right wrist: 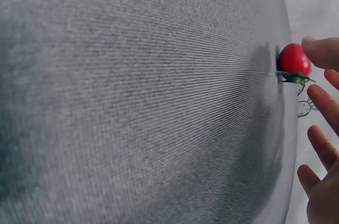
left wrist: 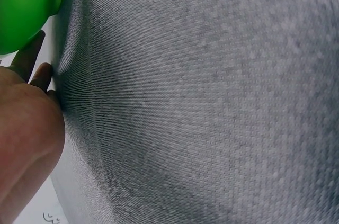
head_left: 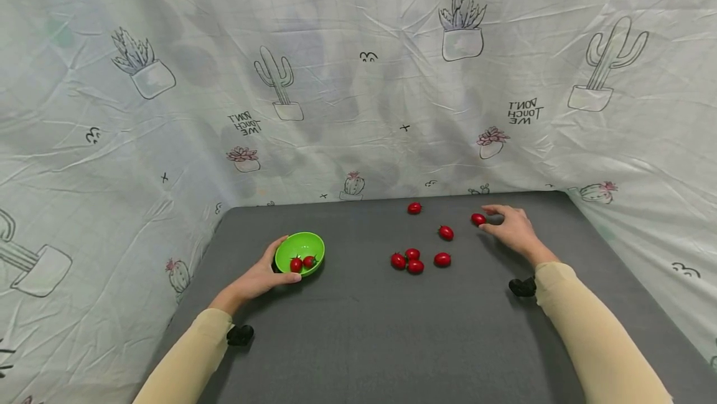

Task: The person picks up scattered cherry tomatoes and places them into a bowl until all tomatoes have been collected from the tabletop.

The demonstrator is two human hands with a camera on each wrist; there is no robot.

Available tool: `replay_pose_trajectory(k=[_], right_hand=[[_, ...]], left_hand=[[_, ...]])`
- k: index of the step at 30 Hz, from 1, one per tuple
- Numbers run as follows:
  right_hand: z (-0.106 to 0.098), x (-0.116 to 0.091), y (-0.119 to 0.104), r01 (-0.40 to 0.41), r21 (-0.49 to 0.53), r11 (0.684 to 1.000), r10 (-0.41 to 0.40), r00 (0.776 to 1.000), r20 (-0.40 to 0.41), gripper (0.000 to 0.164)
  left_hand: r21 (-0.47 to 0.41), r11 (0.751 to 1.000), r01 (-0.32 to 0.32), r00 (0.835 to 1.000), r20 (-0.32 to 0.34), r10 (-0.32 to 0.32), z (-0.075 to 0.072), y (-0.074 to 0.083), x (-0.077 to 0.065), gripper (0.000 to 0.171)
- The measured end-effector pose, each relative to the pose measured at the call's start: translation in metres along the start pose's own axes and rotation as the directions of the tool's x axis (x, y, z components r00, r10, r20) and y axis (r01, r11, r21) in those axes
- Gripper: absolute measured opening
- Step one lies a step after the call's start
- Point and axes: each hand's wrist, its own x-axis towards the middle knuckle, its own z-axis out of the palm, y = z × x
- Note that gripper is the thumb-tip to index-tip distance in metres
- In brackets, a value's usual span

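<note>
Far left: left hand (head_left: pixel 263 272) grips green bowl (head_left: pixel 302 244) by its side, thumb at the near rim. Can't tell whether the bowl's base touches the bench (head_left: pixel 358 335). Two red tomatoes (head_left: pixel 295 264) sit inside, low, toward the near side. Mid-bench, well right of the bowl: three clustered tomatoes (head_left: pixel 415 266), then a back tomato (head_left: pixel 414 208) near the far edge. Just right of the cluster: a front tomato (head_left: pixel 442 259), with a middle tomato (head_left: pixel 445 233) behind it. Next, the rightmost tomato (head_left: pixel 478 219) lies at the right hand's (head_left: pixel 512 228) fingertips, thumb and fingers spread wide; contact unclear.
</note>
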Motion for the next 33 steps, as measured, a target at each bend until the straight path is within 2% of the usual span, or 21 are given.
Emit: replay_pose_trajectory(k=[12,33], right_hand=[[0.006,0.008,0.010,-0.044,0.037,0.998,0.044,0.999,0.019,0.055],[0.010,0.013,0.010,-0.053,0.071,0.996,0.051,0.998,0.021,0.051]], left_hand=[[-0.006,1.000,-0.005,1.000,-0.003,0.005,0.000,-0.004,0.004,0.109],[0.002,1.000,0.003,1.000,-0.001,-0.003,-0.001,0.000,0.002,0.109]])
